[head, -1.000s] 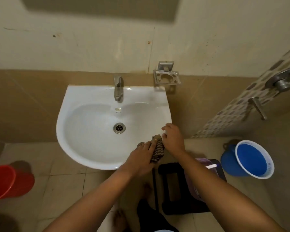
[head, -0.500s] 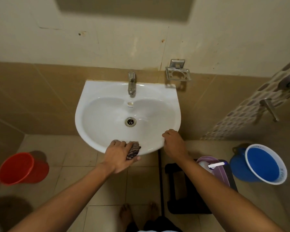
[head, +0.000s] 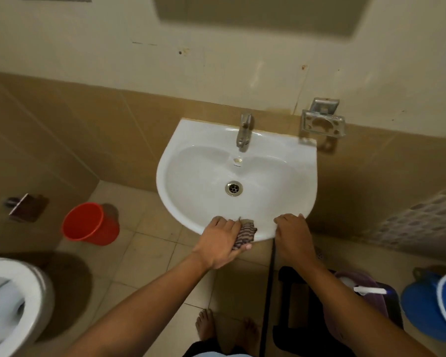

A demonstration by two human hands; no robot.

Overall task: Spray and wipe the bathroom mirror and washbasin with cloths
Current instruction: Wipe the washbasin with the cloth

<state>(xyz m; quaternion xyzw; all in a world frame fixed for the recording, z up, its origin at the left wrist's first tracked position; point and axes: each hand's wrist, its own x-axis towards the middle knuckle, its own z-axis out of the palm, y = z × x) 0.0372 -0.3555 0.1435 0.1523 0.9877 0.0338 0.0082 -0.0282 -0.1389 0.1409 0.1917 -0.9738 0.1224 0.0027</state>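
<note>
The left hand [head: 223, 240] presses a striped cloth [head: 244, 237] onto the front rim of the white washbasin [head: 196, 181], fingers curled over the cloth and the thumb pinning its lower edge, so the bunched cloth sticks out on the side toward the other hand. The right hand [head: 292, 234] rests just beside it on the same rim, fingers bent over the edge and gripping the basin; a short stretch of bare rim separates the two hands. Beyond both hands lie the drain [head: 233, 188] at the bottom of the bowl and, farther back, the steel tap [head: 243, 131]. Past the right hand, on the wall, hangs a metal holder [head: 322, 121]. Well out from the left hand stands a red bucket [head: 88, 224] on the tiled floor, and farther toward the person on that side a white toilet bowl [head: 16, 305]. Below the right forearm sit a black stool [head: 294, 313] and a blue bucket [head: 435, 305]
</note>
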